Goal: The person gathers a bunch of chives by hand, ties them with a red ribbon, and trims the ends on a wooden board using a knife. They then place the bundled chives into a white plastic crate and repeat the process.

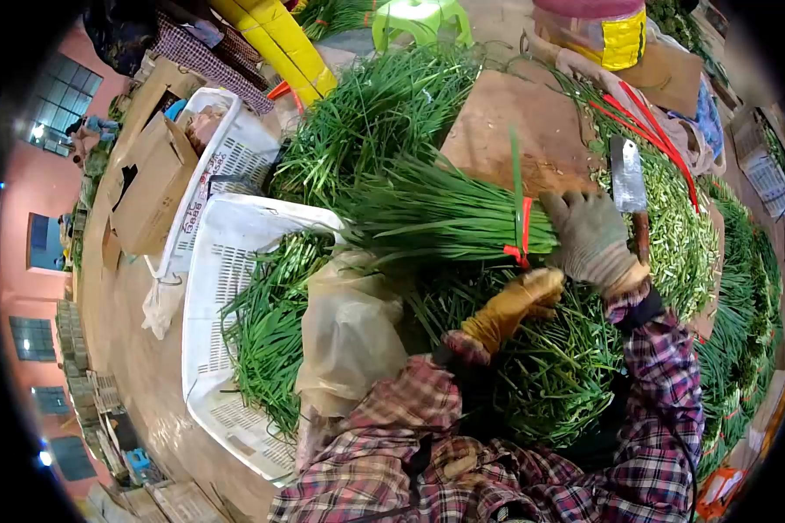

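Grip of the gloved right hand (590, 240) was set against the stem end of the green bundle (445, 218); whether clenched could not be determined. Red band (525, 225) encircled the bundle. Gloved left hand (515, 305) was curled at six o'clock from the band, its hold unconfirmed. From the bundle, loose greens (366, 113) lay at eleven o'clock, a knife (628, 179) towards three, a white crate (212, 283) at eight.

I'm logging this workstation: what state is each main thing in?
Leafy green bundle: tied with red band
Right grey-gloved hand: against bundle's end
Left yellow-gloved hand: fingers partly curled
Wood-handled steel cleaver: lying unheld
Nearer white perforated plastic crate: partly filled
Long red strips: loose
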Demonstrator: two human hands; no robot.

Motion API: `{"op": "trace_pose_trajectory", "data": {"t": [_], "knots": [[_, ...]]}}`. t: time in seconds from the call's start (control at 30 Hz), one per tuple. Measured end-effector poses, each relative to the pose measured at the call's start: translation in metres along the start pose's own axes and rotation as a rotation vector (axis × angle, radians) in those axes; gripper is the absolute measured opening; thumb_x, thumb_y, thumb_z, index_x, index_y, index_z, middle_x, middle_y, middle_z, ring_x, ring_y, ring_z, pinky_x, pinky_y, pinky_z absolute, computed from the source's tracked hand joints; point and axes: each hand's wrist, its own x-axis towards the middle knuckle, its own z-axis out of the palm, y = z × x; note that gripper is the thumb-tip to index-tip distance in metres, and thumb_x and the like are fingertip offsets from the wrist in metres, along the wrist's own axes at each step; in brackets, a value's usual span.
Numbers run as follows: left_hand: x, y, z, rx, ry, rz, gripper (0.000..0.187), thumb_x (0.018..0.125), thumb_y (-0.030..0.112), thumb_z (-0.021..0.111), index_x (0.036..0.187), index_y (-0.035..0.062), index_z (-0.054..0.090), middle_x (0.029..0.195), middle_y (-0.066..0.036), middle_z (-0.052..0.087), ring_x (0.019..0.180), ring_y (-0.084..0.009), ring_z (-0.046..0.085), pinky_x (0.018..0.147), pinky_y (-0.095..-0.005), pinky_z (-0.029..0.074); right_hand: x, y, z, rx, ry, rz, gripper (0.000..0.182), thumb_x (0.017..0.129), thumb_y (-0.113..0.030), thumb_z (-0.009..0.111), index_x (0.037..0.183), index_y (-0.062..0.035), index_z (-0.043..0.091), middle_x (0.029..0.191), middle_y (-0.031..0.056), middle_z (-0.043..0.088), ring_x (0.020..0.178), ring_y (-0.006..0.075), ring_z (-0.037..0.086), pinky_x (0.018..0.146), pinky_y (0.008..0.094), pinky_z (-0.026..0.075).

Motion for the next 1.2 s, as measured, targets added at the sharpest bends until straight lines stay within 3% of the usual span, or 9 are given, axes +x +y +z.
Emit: {"op": "trace_pose_trajectory", "data": {"t": [0.27,0.47,0.6,0.77,0.83,0.9,0.97,1.03,1.2], "knots": [[-0.003,-0.03,0.021,-0.606,-0.021,0.388,0.053,0.079,0.044,0.067,0.114,0.0071,0.053,0.102,-0.002,0.057,0.093,-0.017,0.054,0.089,-0.0336,0.044,-0.099,-0.048,-0.003,0.273,0.268,0.41,0.08,0.052,-0.034,0.081,0.118,-0.0086,0.045,0.098,0.0142,0.057,0.087,0.0321,0.057,0.076,0.042,0.044],[-0.045,-0.013,0.024,0.08,0.147,0.622,0.045,0.078,0.025,0.07,0.115,0.0046,0.055,0.106,-0.004,0.061,0.097,-0.0188,0.057,0.086,-0.0328,0.045,-0.147,-0.079,0.004,0.611,0.0,0.581,0.083,0.054,-0.047,0.08,0.118,-0.0063,0.046,0.109,0.0182,0.056,0.097,0.0351,0.057,0.082,0.0417,0.047],[-0.07,-0.029,0.013,0.015,0.263,0.422,0.043,0.078,0.013,0.07,0.115,0.0021,0.051,0.104,-0.008,0.062,0.099,-0.0181,0.057,0.089,-0.0352,0.045,-0.172,-0.058,-0.039,1.115,0.476,0.399,0.029,0.08,-0.023,0.065,0.101,-0.003,0.059,0.092,0.0129,0.06,0.082,0.0239,0.059,0.073,0.0314,0.047],[-0.07,-0.051,-0.009,0.257,0.063,0.646,0.051,0.076,-0.015,0.052,0.117,0.0157,0.058,0.106,-0.01,0.064,0.1,-0.0286,0.059,0.107,-0.042,0.029,-0.161,-0.077,-0.084,1.666,0.78,0.251,0.025,0.086,-0.008,0.055,0.11,0.0009,0.057,0.088,0.0026,0.058,0.076,0.0096,0.053,0.068,0.0229,0.044],[-0.091,-0.048,-0.02,1.352,0.252,0.962,0.052,0.075,-0.016,0.049,0.116,0.0151,0.058,0.106,-0.014,0.064,0.1,-0.0291,0.059,0.103,-0.0404,0.033,-0.168,-0.086,-0.112,1.785,0.763,0.228,0.026,0.088,-0.012,0.055,0.111,0.0011,0.057,0.087,0.0046,0.059,0.074,0.0116,0.055,0.067,0.0241,0.045],[-0.096,-0.045,0.0,0.968,0.14,0.817,0.05,0.078,-0.01,0.055,0.123,0.0109,0.051,0.116,-0.017,0.057,0.106,-0.0292,0.056,0.099,-0.0383,0.039,-0.179,-0.097,-0.129,2.108,0.255,-0.066,0.029,0.089,-0.015,0.053,0.112,0.0023,0.056,0.087,0.0068,0.061,0.069,0.0136,0.057,0.062,0.0248,0.047],[-0.108,-0.042,0.011,0.594,0.037,0.653,0.053,0.081,-0.003,0.06,0.13,0.0067,0.044,0.125,-0.02,0.05,0.112,-0.0294,0.054,0.094,-0.0361,0.045,-0.167,-0.096,-0.118,2.128,0.232,-0.043,0.029,0.089,-0.019,0.054,0.109,0.0028,0.056,0.086,0.0075,0.061,0.066,0.0141,0.058,0.057,0.0247,0.048],[-0.125,-0.048,0.009,1.385,0.361,0.681,0.059,0.078,-0.012,0.05,0.128,0.0206,0.05,0.132,-0.023,0.042,0.117,-0.034,0.048,0.097,-0.0363,0.042,-0.143,-0.078,-0.096,2.238,0.565,0.211,0.024,0.087,-0.019,0.056,0.1,0.0009,0.058,0.081,0.006,0.06,0.063,0.0135,0.057,0.054,0.0239,0.047],[-0.123,-0.057,0.001,1.385,0.356,0.844,0.065,0.069,-0.014,0.052,0.123,0.0218,0.054,0.116,-0.026,0.053,0.101,-0.0391,0.056,0.096,-0.04,0.041,-0.136,-0.063,-0.06,1.938,0.581,0.532,0.019,0.076,-0.016,0.063,0.091,-0.005,0.061,0.071,0.002,0.059,0.058,0.0114,0.054,0.052,0.0254,0.044]]}}
